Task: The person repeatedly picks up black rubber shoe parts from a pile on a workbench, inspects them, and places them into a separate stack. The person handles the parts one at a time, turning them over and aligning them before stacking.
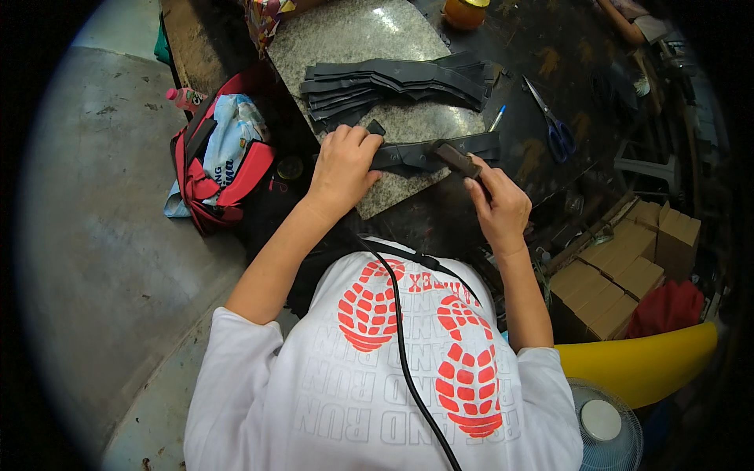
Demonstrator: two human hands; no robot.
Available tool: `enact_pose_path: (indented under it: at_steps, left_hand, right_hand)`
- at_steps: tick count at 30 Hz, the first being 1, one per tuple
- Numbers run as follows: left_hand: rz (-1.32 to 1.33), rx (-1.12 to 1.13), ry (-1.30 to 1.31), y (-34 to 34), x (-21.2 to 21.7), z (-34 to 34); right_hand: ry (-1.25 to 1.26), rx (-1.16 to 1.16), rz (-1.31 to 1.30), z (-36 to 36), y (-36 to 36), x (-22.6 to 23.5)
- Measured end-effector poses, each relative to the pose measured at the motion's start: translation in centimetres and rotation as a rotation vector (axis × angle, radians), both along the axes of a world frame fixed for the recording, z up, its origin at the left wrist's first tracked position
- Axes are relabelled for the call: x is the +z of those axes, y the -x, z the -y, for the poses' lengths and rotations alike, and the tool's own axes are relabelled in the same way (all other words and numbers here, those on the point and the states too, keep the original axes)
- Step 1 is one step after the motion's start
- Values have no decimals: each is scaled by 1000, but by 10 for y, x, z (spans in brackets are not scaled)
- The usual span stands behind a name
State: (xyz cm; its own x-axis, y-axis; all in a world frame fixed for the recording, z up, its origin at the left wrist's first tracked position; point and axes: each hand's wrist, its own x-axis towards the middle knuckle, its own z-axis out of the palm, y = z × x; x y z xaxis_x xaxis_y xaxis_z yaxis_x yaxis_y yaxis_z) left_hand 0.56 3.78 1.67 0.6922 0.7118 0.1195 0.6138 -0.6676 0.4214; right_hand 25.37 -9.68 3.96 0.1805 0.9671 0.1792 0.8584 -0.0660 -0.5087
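Note:
On the speckled grey stone slab (353,35) lies a dark strip (412,155), with light marks on its face, running left to right in front of me. My left hand (344,166) is closed at its left end, thumb and fingers pinching it against the slab. My right hand (501,202) is closed round a dark brown blocky tool (455,159), whose broad end rests on or just over the strip; I cannot tell if they touch. The tool's lower part is hidden in my palm. Beyond my hands sits a layered stack of similar dark strips (393,85).
Right of the slab, on the dark table (542,55), are blue-handled scissors (550,122) and a pen (498,118). A jar (465,13) stands at the back. Left is a red bag (251,177); right, cardboard boxes (620,267) and a fan (603,424). Another person's arm (623,22) shows far right.

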Motion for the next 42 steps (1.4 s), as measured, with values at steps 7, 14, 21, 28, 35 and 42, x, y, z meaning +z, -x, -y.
enact_pose_path:
  at_steps: [7,14,21,28,35,42]
  left_hand:
    - [33,10,36,12,8,-7]
    - [65,101,24,24,10,-17]
    - [146,135,-4,13,6,-20]
    - [212,131,-42,-2,10,-29]
    - [7,-156,-56,-49,-4,-3]
    - [53,-93,80,-56,-11,-13]
  right_hand:
    - [-26,125,53,-25,33,1]
    - [-331,58,-226,-15,27,-2]
    - [-76,136,67,-19,24,4]
    - [24,97,-82,-19,33,-19]
    - [-249,-395,-353,18,-36,-57]
    - [-29,-530,177,40,-89,-57]
